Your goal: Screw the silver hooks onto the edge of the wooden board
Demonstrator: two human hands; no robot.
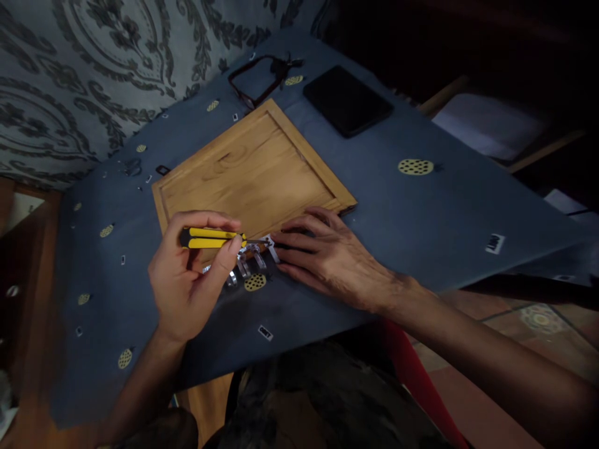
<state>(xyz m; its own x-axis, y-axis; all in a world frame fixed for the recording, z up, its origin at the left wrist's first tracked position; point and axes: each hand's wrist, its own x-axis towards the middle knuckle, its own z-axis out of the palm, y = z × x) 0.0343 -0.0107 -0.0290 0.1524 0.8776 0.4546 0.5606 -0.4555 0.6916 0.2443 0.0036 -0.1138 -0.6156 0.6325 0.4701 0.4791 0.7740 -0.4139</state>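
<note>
My left hand [194, 268] is closed around a yellow-and-black screwdriver [213, 238], which points right. The screwdriver's tip meets a shiny metal hook [271, 249] at the near edge of a wooden board [248, 178] with a raised rim. My right hand [327, 255] lies over that edge, thumb and fingertips gathered at the same hook, other fingers resting on the wood. Several more shiny hooks [243, 265] line the edge to the left, partly covered by my left hand. A screw at the tip is too small to make out.
Beyond the board lie dark-framed glasses [253, 81] and a black tablet-like device [349, 100]. A blue cloth with pineapple prints [449, 218] covers the table. Patterned fabric [112, 56] rises at the back left. An open drawer [491, 125] holds something pale at the right.
</note>
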